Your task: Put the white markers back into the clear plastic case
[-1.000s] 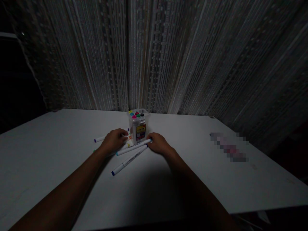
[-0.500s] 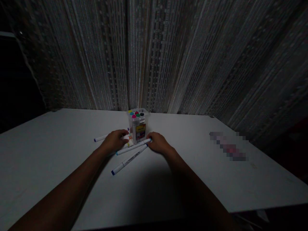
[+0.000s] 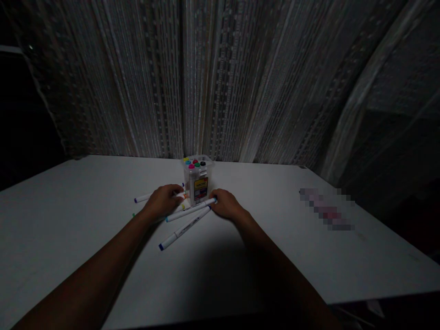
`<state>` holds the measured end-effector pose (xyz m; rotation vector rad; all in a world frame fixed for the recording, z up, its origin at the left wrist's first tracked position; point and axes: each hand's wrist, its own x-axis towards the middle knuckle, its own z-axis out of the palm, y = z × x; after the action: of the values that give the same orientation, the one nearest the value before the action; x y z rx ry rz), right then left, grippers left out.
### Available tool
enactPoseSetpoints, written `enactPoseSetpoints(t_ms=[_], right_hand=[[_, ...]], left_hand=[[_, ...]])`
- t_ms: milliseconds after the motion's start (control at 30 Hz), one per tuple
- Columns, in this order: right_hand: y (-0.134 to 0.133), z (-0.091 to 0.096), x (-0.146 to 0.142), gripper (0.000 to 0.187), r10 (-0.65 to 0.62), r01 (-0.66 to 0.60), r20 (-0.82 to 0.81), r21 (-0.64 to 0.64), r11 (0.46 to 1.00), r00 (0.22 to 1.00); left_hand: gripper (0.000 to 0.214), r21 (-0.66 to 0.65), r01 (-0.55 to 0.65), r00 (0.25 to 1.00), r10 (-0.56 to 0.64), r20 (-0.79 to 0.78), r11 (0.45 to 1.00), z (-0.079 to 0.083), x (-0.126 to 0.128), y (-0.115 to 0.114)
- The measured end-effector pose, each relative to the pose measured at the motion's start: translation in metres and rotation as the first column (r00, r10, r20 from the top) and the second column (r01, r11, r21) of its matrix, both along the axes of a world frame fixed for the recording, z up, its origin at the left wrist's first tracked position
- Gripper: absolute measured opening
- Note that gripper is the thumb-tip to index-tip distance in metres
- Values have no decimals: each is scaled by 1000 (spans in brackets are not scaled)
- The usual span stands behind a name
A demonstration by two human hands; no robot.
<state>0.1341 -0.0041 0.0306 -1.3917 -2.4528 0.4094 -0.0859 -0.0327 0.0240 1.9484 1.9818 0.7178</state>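
A clear plastic box [image 3: 202, 176] stands upright on the table, holding several markers with yellow, blue, pink, red, green and black caps. To its left, my left hand [image 3: 164, 200] is closed with thumb and fingers round white markers whose orange and green ends [image 3: 185, 196] show past the fingertips. My right hand [image 3: 223, 203], at the box's lower right, has its fingers curled at the right end of a light-blue-capped marker [image 3: 190, 210]. A dark-blue-capped marker [image 3: 185, 228] lies in front, its far end by the same hand. Part of the pile is hidden behind my left hand.
A purple-capped marker [image 3: 142, 198] lies left of my left hand, and a small green cap end [image 3: 134, 215] shows beside the left forearm. A blurred-out object [image 3: 325, 209] lies on the right of the white table [image 3: 275, 256]. A string curtain [image 3: 220, 82] hangs behind.
A green cap end now shows beside my left forearm, which has shifted slightly. The curtain at the right hangs differently. My hands and the box stay nearly in place.
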Motion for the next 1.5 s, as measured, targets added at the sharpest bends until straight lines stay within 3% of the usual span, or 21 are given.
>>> enactPoseSetpoints(t_ms=[467,733,967,1267,1500], right_hand=[[0,-2,-1,18,1,-1,5,23,1000,1000],[0,-1,1,17,16,-16,-6,8,1000,1000],[-3,1,1,17,-4,4,-1,-2,1000,1000],[0,1,3,16,2,-2,11,-4,1000,1000],[2,0,2,18,3,-3,5,1,1000,1000]], left_hand=[[41,-4,43,999,-43,19,999,-9,-3,2],[30,-26,24,1000,-24,-2,999,1,0,-1],[31,35,-4,1000,4,-1,999,-1,0,-2],[34,45,111,993,-112,33,993,-7,3,2],[29,65,131,991,-131,0,989,-12,-1,6]])
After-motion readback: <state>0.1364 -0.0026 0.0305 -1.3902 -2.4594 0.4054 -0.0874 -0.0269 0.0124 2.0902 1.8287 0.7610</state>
